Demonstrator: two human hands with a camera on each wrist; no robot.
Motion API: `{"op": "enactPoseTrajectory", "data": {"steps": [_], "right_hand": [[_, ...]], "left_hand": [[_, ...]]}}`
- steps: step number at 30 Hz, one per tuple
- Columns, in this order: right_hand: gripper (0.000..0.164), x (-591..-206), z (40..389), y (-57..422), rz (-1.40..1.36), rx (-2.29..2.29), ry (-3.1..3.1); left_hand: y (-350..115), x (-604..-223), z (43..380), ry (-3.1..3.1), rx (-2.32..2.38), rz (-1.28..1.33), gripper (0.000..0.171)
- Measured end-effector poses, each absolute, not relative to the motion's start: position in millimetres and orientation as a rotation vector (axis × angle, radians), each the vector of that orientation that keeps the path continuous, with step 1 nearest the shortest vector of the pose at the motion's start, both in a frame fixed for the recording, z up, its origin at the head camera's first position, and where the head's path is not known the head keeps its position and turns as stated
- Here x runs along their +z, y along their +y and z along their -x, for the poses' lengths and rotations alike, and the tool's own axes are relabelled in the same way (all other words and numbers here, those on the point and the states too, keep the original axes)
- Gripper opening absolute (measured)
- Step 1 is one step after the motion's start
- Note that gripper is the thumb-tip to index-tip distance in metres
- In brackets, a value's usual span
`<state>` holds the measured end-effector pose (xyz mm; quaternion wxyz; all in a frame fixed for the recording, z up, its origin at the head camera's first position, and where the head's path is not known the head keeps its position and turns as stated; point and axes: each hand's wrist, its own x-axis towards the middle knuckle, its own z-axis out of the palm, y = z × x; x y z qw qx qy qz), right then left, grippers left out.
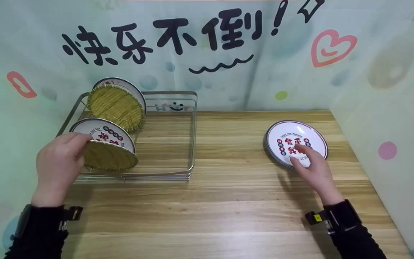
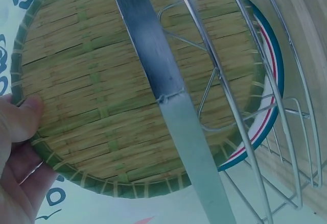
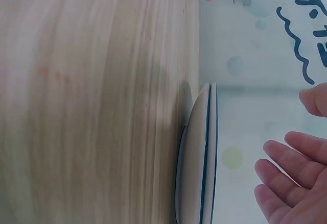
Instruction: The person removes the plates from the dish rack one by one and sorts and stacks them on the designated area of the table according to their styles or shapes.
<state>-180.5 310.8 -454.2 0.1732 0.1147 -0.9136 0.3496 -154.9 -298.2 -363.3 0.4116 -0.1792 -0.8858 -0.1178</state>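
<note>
Head view: at nine o'clock of the frame stands a wire rack point(image 1: 169, 92), with the rear plate point(image 1: 130, 88) and rear mat point(image 1: 113, 108) at its eleven o'clock, the front plate point(image 1: 101, 130) and front mat point(image 1: 111, 156) at its eight. Each woven mat stands before its plate, perhaps to separate the hard surfaces, while the wires presumably prop them on edge; whether the front pair touch I cannot tell. The left hand point(image 1: 59, 162) is clamped on the front mat's ten o'clock rim, and the left wrist view shows the thumb on the woven edge. Such a rim hold likely suits a thin disc, leaving its lower side free among the wires. Toward three o'clock, a plate stack point(image 1: 289, 136) lies on the wooden tabletop point(image 1: 228, 201), rims close together, probably nested for steadiness. The right hand point(image 1: 314, 172) hovers over its five o'clock side, thumb and fingers apart, holding nothing; the right wrist view shows a gap above the top rim, and that spread looks suited to an edge grasp.
</note>
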Motion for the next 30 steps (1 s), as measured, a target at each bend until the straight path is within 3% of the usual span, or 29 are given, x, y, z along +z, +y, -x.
{"op": "enactPoseTrajectory", "data": {"steps": [6,12,30], "right_hand": [[0.045,-454.3,179.3,307.1,-0.347,0.992,-2.594],[0.048,-456.8,180.1,305.3,-0.402,1.000,-2.568],[0.052,-456.1,180.6,296.0,-0.448,1.018,-2.557]], "left_hand": [[-292.3,-363.8,153.3,-2.181,-0.314,0.425,0.023],[-284.7,-364.0,152.6,-2.128,-0.365,0.400,0.036],[-261.9,-347.6,148.0,-2.049,-0.458,0.380,0.028]]}}
